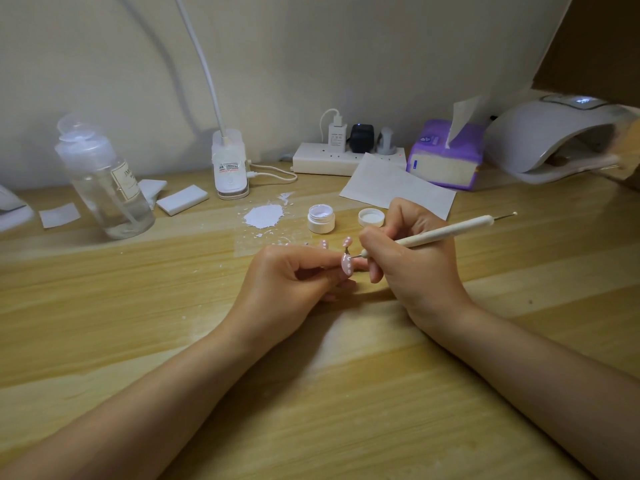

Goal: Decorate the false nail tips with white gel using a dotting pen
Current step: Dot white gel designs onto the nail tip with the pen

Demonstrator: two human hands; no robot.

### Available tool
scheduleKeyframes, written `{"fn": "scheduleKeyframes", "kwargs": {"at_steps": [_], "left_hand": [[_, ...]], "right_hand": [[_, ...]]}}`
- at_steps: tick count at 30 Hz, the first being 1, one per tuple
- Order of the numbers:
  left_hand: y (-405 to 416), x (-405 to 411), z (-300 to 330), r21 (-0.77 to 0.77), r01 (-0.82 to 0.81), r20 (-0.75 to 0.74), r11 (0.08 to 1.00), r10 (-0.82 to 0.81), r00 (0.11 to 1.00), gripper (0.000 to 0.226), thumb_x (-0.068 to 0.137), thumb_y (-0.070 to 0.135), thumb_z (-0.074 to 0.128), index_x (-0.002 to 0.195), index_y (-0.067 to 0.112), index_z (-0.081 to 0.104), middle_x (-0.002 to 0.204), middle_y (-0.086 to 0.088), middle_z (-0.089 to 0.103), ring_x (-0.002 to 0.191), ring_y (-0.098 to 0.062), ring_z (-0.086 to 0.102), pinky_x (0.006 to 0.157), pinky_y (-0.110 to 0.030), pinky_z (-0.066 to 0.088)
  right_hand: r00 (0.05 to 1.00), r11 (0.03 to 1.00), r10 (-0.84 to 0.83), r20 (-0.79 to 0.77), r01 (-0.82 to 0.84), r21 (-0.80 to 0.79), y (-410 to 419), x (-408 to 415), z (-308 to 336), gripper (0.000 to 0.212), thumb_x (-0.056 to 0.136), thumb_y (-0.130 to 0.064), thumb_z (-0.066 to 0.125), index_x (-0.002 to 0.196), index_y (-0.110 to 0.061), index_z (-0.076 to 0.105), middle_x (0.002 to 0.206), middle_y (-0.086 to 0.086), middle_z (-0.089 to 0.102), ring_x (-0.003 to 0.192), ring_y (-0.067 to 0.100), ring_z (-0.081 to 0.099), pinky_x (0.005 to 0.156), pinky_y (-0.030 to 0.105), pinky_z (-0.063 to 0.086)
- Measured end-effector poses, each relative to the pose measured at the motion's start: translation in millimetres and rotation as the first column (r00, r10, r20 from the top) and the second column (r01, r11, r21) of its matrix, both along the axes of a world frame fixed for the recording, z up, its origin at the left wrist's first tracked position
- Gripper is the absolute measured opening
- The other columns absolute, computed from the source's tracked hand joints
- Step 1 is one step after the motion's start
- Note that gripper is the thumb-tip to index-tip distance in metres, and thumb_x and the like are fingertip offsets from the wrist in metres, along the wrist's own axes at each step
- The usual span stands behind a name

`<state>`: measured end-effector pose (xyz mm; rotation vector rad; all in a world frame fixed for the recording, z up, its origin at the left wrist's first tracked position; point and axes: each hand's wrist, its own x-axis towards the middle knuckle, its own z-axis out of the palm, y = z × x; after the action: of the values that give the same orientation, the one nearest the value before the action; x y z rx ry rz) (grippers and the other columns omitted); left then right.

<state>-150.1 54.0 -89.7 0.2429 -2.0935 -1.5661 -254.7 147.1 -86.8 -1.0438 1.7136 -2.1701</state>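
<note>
My left hand [294, 282] pinches a pink false nail tip [346, 267] with white dots on it, held just above the wooden table. My right hand [412, 258] grips a cream dotting pen [446, 232] like a pencil, and its lower metal tip touches the held nail. Two more dotted pink nail tips [347, 242] stand just behind my fingers. The open white gel jar [321, 219] sits behind them, with its lid [371, 217] lying to the right. A smear of white gel [264, 216] lies on a clear film.
A clear liquid bottle [104, 181] stands at the left with white pads [182, 199] near it. A lamp base [231, 166], a power strip [332, 161], a paper sheet [398, 188], a purple tissue pack [446, 155] and a white nail lamp [554, 140] line the back.
</note>
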Motion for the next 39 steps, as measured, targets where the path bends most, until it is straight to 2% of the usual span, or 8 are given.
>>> {"fn": "scheduleKeyframes", "kwargs": {"at_steps": [3,5,7,10,16,24,34,39], "left_hand": [[-0.1,-0.1,0.0,0.001,-0.008,0.002,1.0,0.008,1.0,0.025,0.077,0.004,0.066,0.076,0.027,0.075,0.079,-0.001,0.073,0.073,-0.012,0.071,0.067,-0.026,0.058],[0.0,0.0,0.5,-0.001,-0.006,-0.002,1.0,0.006,1.0,0.024,0.077,0.004,0.066,0.076,0.027,0.075,0.079,0.0,0.073,0.072,-0.011,0.07,0.066,-0.025,0.057],[0.5,0.1,0.7,-0.003,-0.004,-0.001,1.0,0.004,1.0,0.025,0.077,0.006,0.066,0.075,0.029,0.075,0.079,0.001,0.073,0.072,-0.01,0.07,0.063,-0.021,0.057],[0.4,0.0,0.3,-0.007,-0.009,0.007,1.0,0.009,1.0,0.027,0.078,0.004,0.066,0.075,0.029,0.075,0.079,0.002,0.073,0.072,-0.01,0.07,0.064,-0.023,0.057],[0.7,0.2,0.9,-0.012,-0.009,0.0,1.0,0.009,1.0,0.028,0.076,0.003,0.067,0.073,0.03,0.075,0.076,0.006,0.073,0.071,-0.009,0.07,0.064,-0.023,0.057],[0.9,0.0,0.8,-0.023,-0.008,0.008,1.0,0.008,1.0,0.022,0.078,0.002,0.066,0.079,0.023,0.073,0.079,0.005,0.073,0.071,-0.008,0.07,0.061,-0.019,0.055],[0.2,-0.1,0.3,-0.024,-0.006,0.004,1.0,0.007,1.0,0.025,0.078,0.0,0.066,0.079,0.024,0.074,0.081,0.003,0.073,0.072,-0.009,0.07,0.062,-0.021,0.057],[0.5,0.2,1.2,-0.029,-0.001,0.003,1.0,0.002,1.0,0.026,0.078,0.002,0.066,0.079,0.027,0.074,0.079,0.007,0.073,0.073,-0.008,0.07,0.06,-0.017,0.054]], "right_hand": [[1.0,1.0,0.01,0.006,-0.01,-0.005,-0.1,2.1,1.5,0.029,0.07,-0.004,0.059,0.054,-0.012,0.037,0.033,-0.003,0.042,0.029,0.006,0.041,0.044,0.015,0.042],[1.0,1.0,0.017,0.011,-0.017,-0.006,-0.1,3.0,2.8,0.025,0.066,-0.009,0.058,0.053,-0.012,0.036,0.032,-0.004,0.042,0.029,0.006,0.042,0.044,0.015,0.042],[1.0,1.0,0.013,0.01,-0.013,-0.005,0.1,2.9,2.9,0.031,0.07,-0.002,0.061,0.054,-0.012,0.036,0.032,-0.005,0.042,0.029,0.005,0.042,0.044,0.015,0.042],[1.0,1.0,0.002,0.011,-0.002,0.002,0.5,1.2,1.9,0.036,0.076,0.009,0.056,0.054,-0.011,0.036,0.032,-0.002,0.041,0.029,0.005,0.042,0.043,0.014,0.04],[1.0,1.0,0.0,0.004,0.0,0.009,0.0,1.8,1.6,0.034,0.075,0.009,0.056,0.054,-0.01,0.036,0.033,-0.001,0.041,0.029,0.005,0.041,0.043,0.015,0.041],[1.0,1.0,-0.004,0.003,0.004,0.011,0.6,1.0,1.7,0.036,0.076,0.01,0.056,0.054,-0.01,0.036,0.033,-0.001,0.042,0.029,0.005,0.042,0.043,0.017,0.042],[1.0,1.0,-0.005,0.011,0.005,0.009,0.9,0.9,2.1,0.037,0.077,0.01,0.056,0.053,-0.011,0.036,0.034,-0.001,0.04,0.029,0.005,0.041,0.042,0.017,0.04],[1.0,1.0,0.002,0.014,-0.002,0.011,0.7,2.5,3.0,0.035,0.076,0.009,0.056,0.054,-0.01,0.036,0.032,-0.002,0.041,0.029,0.005,0.042,0.043,0.014,0.041]]}}
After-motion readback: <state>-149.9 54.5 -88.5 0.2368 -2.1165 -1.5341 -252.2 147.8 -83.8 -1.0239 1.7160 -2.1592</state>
